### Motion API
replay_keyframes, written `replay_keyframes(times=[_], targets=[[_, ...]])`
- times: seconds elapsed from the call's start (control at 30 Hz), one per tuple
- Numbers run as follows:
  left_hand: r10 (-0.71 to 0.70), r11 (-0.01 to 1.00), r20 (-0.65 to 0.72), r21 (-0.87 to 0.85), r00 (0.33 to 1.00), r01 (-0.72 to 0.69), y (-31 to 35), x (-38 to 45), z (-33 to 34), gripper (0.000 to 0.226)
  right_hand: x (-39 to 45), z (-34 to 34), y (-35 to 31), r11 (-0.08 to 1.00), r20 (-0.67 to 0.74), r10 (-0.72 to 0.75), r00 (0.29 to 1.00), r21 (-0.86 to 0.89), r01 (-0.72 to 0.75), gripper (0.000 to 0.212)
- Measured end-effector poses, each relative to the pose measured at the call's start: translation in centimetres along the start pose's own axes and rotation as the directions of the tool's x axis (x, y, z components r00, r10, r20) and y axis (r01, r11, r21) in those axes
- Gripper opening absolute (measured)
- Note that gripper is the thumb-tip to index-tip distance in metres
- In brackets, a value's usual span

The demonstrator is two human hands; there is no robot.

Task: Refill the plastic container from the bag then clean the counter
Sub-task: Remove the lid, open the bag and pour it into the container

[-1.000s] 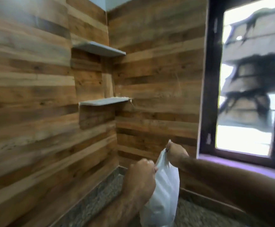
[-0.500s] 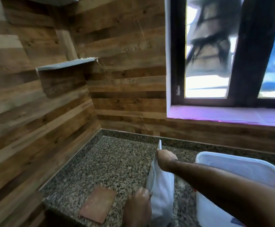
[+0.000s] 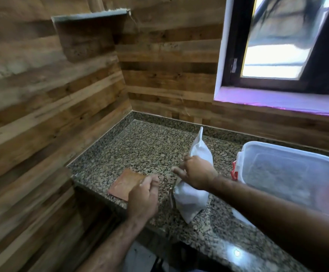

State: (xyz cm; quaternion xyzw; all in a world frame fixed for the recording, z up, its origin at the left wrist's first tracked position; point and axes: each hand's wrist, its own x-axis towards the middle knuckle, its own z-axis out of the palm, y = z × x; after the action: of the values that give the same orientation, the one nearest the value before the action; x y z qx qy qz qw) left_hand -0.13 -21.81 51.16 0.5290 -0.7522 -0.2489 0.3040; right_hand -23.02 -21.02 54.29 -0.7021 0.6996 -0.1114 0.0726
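**Room Layout: Wood-Clad Kitchen Corner**

Two walls (image 3: 169, 61) meet in a corner, both clad in horizontal wood-grain planks of mixed brown tones. A small grey corner shelf (image 3: 89, 15) projects from the left wall near the top. A dark-framed window (image 3: 277, 42) occupies the right wall; bright daylight enters through the pane. The sill (image 3: 273, 99) beneath shows a purple-pink tint. A speckled granite upstand (image 3: 159, 117) runs along the base of both walls.
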Motion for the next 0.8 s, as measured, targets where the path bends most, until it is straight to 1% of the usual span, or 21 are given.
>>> replay_keyframes(times=[0.03, 0.07, 0.1, 0.13, 0.17, 0.23, 0.27, 0.3, 0.37, 0.47, 0.53, 0.6, 0.63, 0.7, 0.73, 0.8], targets=[[-0.066, 0.996, -0.007, -0.065, 0.998, 0.066, -0.7, 0.0, -0.2, 0.047, -1.0, 0.3, -0.7, 0.999, 0.002, -0.026, 1.0, 0.024, 0.026, 0.086], [-0.129, 0.984, -0.01, -0.128, 0.992, 0.127, -1.3, -0.2, -0.4, 0.049, -1.7, 0.6, -1.3, 0.999, 0.022, -0.041, 0.999, 0.03, 0.04, 0.096], [-0.18, 0.967, -0.012, -0.187, 0.984, 0.174, -1.6, -0.4, -0.5, 0.046, -2.3, 0.8, -1.8, 0.998, 0.05, -0.052, 0.997, 0.02, 0.051, 0.099], [-0.218, 0.946, -0.01, -0.247, 0.976, 0.208, -1.8, -0.7, -0.4, 0.041, -2.7, 0.8, -2.1, 0.998, 0.075, -0.068, 0.995, -0.001, 0.068, 0.094], [-0.24, 0.926, -0.004, -0.302, 0.971, 0.227, -2.0, -1.0, -0.4, 0.037, -2.9, 0.9, -2.3, 0.995, 0.085, -0.094, 0.992, -0.014, 0.096, 0.082], [-0.262, 0.9, 0.007, -0.359, 0.965, 0.247, -2.3, -1.8, -0.3, 0.037, -3.1, 1.0, -2.4, 0.987, 0.06, -0.159, 0.985, 0.01, 0.158, 0.042], [-0.265, 0.897, 0.011, -0.365, 0.964, 0.251, -2.5, -2.1, -0.2, 0.038, -3.2, 0.9, -2.4, 0.982, 0.04, -0.183, 0.982, 0.057, 0.181, 0.025], [-0.267, 0.891, 0.014, -0.376, 0.964, 0.252, -2.7, -2.4, -0.1, 0.039, -3.3, 0.8, -2.4, 0.974, 0.022, -0.196, 0.98, 0.121, 0.192, 0.014], [-0.269, 0.881, 0.015, -0.4, 0.963, 0.252, -3.0, -3.0, 0.4, 0.04, -3.5, 0.7, -2.6, 0.95, 0.008, -0.184, 0.983, 0.259, 0.175, 0.006], [-0.264, 0.875, 0.015, -0.417, 0.964, 0.246, -3.3, -3.8, 1.2, 0.038, -3.7, 0.6, -2.7, 0.905, -0.012, -0.058, 0.998, 0.421, 0.057, 0.015], [-0.248, 0.882, 0.018, -0.41, 0.968, 0.234, -3.4, -4.1, 1.5, 0.034, -3.6, 0.4, -2.3, 0.901, -0.028, 0.044, 0.999, 0.434, -0.028, 0.028], [-0.193, 0.898, 0.027, -0.398, 0.981, 0.188, -3.5, -4.2, 1.8, 0.025, -3.7, 0.3, -1.5, 0.894, -0.035, 0.145, 0.989, 0.434, -0.116, 0.04], [-0.147, 0.919, 0.037, -0.364, 0.988, 0.151, -3.4, -4.1, 1.9, 0.023, -3.8, 0.3, -1.2, 0.879, -0.035, 0.186, 0.982, 0.452, -0.15, 0.045], [-0.037, 0.968, 0.059, -0.245, 0.998, 0.051, -2.6, -3.6, 2.2, 0.035, -3.9, 0.5, -0.8, 0.84, -0.025, 0.238, 0.971, 0.507, -0.193, 0.052], [0.021, 0.983, 0.062, -0.182, 0.998, -0.009, -2.0, -3.1, 2.5, 0.04, -3.9, 0.6, -0.8, 0.816, -0.011, 0.258, 0.966, 0.538, -0.212, 0.053], [0.137, 0.99, 0.079, -0.034, 0.987, -0.135, -0.2, -1.9, 3.3, 0.04, -3.9, 0.8, -0.8, 0.767, 0.019, 0.287, 0.958, 0.594, -0.242, 0.051]])
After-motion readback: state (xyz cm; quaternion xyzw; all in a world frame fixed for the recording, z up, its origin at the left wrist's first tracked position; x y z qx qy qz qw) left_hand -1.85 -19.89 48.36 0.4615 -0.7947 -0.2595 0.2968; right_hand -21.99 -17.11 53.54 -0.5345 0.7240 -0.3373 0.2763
